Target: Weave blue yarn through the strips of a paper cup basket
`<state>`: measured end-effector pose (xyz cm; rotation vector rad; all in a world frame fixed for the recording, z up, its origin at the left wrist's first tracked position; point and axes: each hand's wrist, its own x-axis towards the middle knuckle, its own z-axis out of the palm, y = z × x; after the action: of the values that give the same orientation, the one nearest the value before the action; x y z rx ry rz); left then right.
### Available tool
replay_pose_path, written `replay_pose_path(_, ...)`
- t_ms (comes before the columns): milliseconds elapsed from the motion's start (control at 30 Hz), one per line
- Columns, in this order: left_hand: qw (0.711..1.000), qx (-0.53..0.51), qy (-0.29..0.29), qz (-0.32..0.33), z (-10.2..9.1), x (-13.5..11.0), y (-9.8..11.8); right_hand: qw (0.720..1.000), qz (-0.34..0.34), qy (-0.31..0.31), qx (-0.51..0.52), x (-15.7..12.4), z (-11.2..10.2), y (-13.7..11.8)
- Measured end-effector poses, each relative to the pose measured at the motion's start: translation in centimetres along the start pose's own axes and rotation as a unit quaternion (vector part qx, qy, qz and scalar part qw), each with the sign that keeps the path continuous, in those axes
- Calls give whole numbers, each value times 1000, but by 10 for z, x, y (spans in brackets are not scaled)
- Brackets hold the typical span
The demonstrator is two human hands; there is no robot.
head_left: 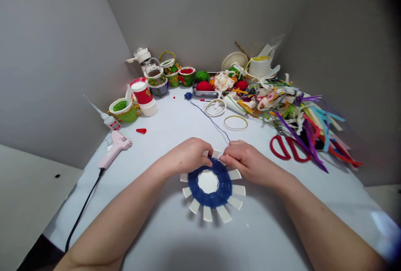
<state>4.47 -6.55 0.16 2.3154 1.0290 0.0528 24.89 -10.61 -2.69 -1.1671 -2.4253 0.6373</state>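
Observation:
A white paper cup [208, 182], cut into strips that fan outward, is held in front of me. Dark blue yarn [194, 184] is woven in a ring between the strips, around the round white base. My left hand [193, 153] is closed on the cup's far left edge, its fingers among the strips. At the far right edge, my right hand [242, 158] pinches the working yarn beside a strip; its fingertips are partly hidden. From there a thin blue strand [213, 120] runs back across the table to a small blue yarn ball [188, 95].
On the left lie a pink glue gun [115, 149], a glue bottle [110, 121] and a red cap [141, 130]. Small decorated baskets [125, 112] stand behind. Red-handled scissors [290, 149] and piled ribbons [310, 133] lie right. A metal tray [205, 93] holds yarn balls.

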Motion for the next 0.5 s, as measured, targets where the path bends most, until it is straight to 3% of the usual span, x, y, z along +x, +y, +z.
replay_pose_path(333, 997, -75, 0, -31, -4, 1, -8, 997, 56, 29, 55, 0, -3, 4)
replay_pose_path(500, 996, -78, 38, -21, -2, 3, -1, 997, 60, 36, 44, 0, -2, 8)
